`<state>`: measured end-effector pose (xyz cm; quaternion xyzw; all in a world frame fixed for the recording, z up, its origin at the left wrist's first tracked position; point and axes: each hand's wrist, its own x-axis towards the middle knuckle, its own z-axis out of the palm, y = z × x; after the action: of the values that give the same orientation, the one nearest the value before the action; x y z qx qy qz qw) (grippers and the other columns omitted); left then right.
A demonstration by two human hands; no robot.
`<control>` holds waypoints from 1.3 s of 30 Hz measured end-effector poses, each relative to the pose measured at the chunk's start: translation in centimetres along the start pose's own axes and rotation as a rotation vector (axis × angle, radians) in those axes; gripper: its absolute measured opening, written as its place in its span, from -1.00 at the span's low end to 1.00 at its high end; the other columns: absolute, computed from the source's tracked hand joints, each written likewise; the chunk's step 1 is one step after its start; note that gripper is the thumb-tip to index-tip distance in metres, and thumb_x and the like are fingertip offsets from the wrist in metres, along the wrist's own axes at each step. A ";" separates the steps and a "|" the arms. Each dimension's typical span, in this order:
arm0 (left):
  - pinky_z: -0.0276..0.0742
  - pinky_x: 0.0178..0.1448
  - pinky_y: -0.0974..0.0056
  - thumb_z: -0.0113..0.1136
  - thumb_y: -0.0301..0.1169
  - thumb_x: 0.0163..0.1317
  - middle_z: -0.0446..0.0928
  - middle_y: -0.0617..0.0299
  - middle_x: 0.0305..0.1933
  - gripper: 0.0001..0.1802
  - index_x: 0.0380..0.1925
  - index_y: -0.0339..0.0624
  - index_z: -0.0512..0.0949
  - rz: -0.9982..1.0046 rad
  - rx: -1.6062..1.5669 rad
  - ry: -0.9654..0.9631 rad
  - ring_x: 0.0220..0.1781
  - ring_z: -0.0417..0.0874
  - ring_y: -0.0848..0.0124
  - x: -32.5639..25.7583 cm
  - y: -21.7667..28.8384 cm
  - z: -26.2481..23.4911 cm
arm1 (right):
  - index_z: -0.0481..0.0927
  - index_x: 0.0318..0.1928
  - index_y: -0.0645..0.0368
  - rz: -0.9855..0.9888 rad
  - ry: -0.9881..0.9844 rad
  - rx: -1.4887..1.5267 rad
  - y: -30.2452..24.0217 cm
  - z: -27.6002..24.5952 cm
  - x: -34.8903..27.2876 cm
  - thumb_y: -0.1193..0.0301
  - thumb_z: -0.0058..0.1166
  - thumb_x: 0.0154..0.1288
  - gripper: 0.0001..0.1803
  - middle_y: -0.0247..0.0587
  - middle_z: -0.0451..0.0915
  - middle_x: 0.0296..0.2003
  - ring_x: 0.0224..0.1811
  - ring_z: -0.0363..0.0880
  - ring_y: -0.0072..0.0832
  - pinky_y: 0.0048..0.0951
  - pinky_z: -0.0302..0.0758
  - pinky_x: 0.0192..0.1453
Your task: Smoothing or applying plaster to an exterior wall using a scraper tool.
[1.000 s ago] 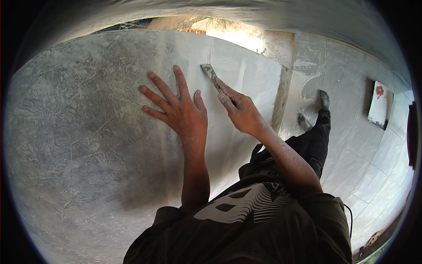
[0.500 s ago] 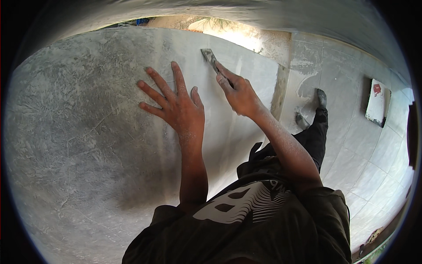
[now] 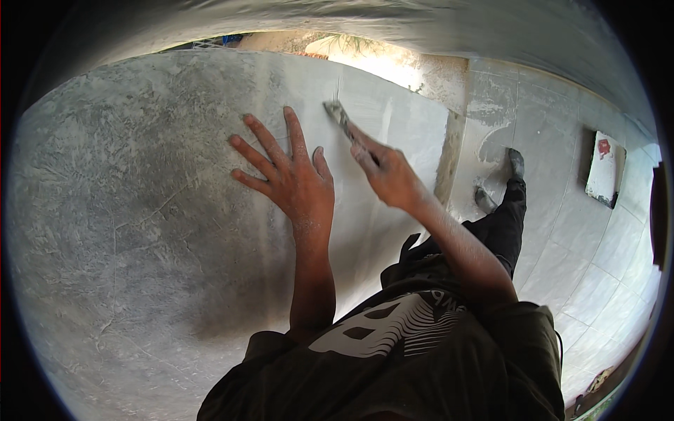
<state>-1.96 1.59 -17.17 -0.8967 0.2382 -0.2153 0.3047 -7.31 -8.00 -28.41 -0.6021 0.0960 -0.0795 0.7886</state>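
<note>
My left hand (image 3: 302,179) rests with spread fingers against a grey, unevenly plastered wall (image 3: 161,231). To its right, my right hand (image 3: 393,179) is closed round the handle of a putty knife (image 3: 338,114). The knife's blade is against the paler, smoother part of the wall, and fine streaks run just above it. Pale dust coats both hands and forearms. My fingers hide part of the knife's handle.
The wall ends at a rough vertical edge (image 3: 449,154) to the right of my right hand. Beyond it lies a grey tiled floor (image 3: 562,231), where my feet in dark footwear stand. A pale rectangular container (image 3: 605,167) with a red mark sits at the far right.
My right hand has drawn the putty knife down the wall, leaving thin streaks above the blade. My left hand appears slightly lower and further right, still spread.
</note>
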 end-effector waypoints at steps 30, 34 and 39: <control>-0.33 0.35 -0.65 0.37 -0.16 0.13 -0.38 -0.22 0.61 -0.03 0.51 0.23 0.08 0.003 0.004 -0.010 0.57 -0.42 -0.39 0.2 0.0 -0.4 | 0.25 0.48 -0.13 0.052 0.010 0.222 0.9 1.1 0.5 0.12 -0.13 0.56 -0.45 -0.55 0.27 -0.59 -0.64 0.21 -0.77 -0.58 0.35 -0.51; -0.32 0.36 -0.65 0.38 -0.12 0.12 -0.39 -0.20 0.61 -0.03 0.51 0.28 0.09 -0.004 0.017 -0.002 0.57 -0.42 -0.39 0.0 -0.2 -0.6 | 0.25 0.48 -0.12 0.109 0.027 0.195 -0.3 -0.4 2.7 0.08 -0.17 0.57 -0.45 -0.56 0.26 -0.61 -0.63 0.21 -0.76 -0.58 0.35 -0.49; -0.31 0.36 -0.65 0.37 -0.08 0.13 -0.39 -0.18 0.61 -0.04 0.51 0.34 0.09 -0.003 0.012 -0.010 0.57 -0.43 -0.39 0.2 0.1 -0.2 | 0.21 0.49 -0.05 0.098 -0.009 0.191 0.2 -1.7 3.4 0.08 -0.14 0.56 -0.41 -0.37 0.45 -0.55 -0.58 0.39 -0.66 -0.46 0.48 -0.40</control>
<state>-1.94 1.35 -17.08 -0.8963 0.2343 -0.2128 0.3107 -4.41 -10.36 -29.21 -0.5192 0.1140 -0.0468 0.8457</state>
